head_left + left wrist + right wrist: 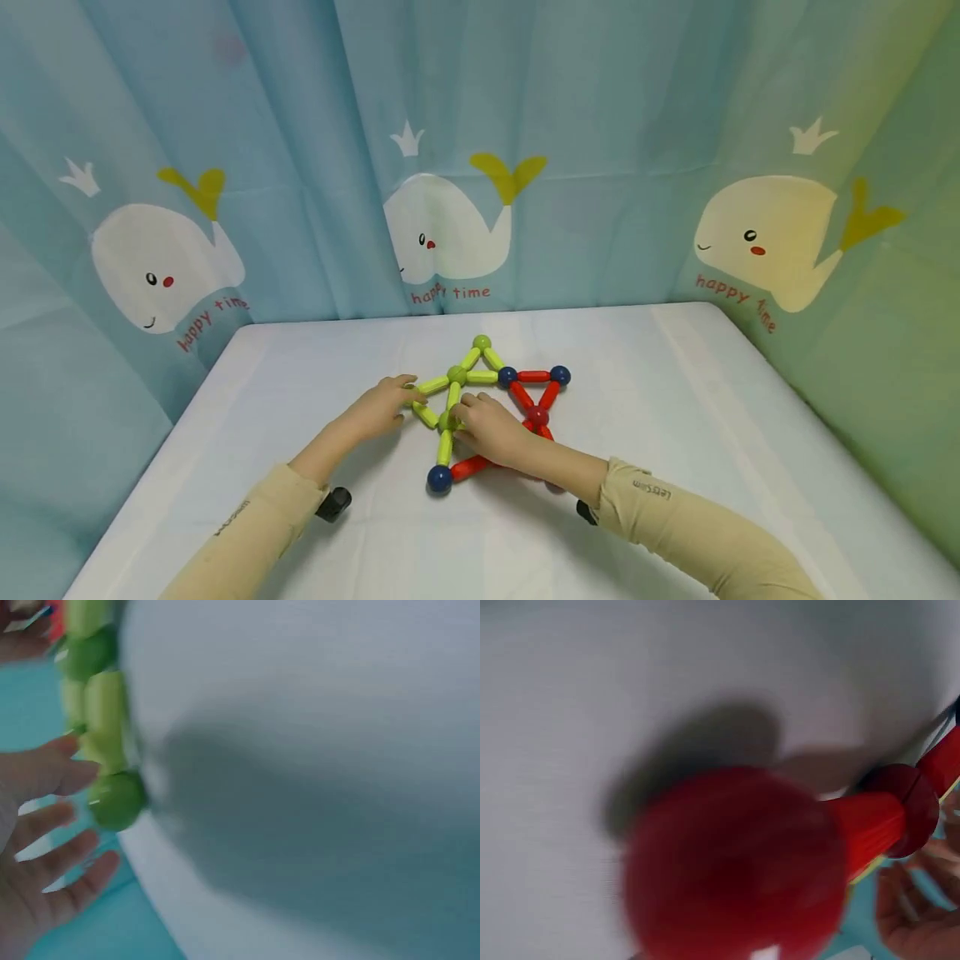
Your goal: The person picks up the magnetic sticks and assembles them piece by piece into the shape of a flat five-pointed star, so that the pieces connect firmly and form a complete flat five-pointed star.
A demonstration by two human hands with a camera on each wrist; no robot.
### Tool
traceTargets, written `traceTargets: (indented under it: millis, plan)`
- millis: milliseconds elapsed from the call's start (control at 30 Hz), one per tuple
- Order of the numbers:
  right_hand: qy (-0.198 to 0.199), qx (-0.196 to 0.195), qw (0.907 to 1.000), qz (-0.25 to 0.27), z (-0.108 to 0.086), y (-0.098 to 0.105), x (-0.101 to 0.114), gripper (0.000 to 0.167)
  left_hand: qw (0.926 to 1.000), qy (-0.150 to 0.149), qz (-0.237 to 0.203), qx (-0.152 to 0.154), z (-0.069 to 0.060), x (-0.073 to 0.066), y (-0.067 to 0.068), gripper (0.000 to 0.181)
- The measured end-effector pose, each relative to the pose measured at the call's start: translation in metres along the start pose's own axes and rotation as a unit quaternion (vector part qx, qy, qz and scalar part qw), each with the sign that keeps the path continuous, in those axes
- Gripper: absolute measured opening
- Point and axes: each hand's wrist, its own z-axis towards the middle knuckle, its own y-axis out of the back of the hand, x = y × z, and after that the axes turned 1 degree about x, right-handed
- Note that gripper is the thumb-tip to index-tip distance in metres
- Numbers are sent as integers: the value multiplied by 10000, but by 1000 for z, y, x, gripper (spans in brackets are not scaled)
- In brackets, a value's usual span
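A flat star-shaped frame of magnetic rods and balls lies on the table, with green rods (482, 377) on the left and red rods (535, 377) on the right. My left hand (377, 408) is at the left green corner ball (118, 801), its fingers spread and thumb touching beside the ball. My right hand (491, 429) bends its fingers about the inner green ball (446, 421) and partly hides it. Below its wrist are red pieces, partly covered; a red ball (735, 866) looms close in the right wrist view.
Dark blue balls (439, 478) stand at several joints of the frame. The white table (225, 467) ends at a blue curtain (615, 167) with printed whales. A black wrist device (333, 504) sits at the left sleeve.
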Motion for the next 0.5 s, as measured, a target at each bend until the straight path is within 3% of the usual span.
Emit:
traceTargets:
  millis: [167, 300, 500]
  plan:
    - [-676, 123, 9960, 565, 10, -7, 3, 29, 9996, -1, 118, -239, 1, 1, -15, 34]
    - [-707, 264, 9898, 1206, 16, -9, -2, 29, 9985, 49, 192, -508, 9, 1, -20, 30]
    - [-809, 246, 9829, 1637, 21, -12, -4, 23, 9956, -115, 468, -797, 15, 5, -19, 27]
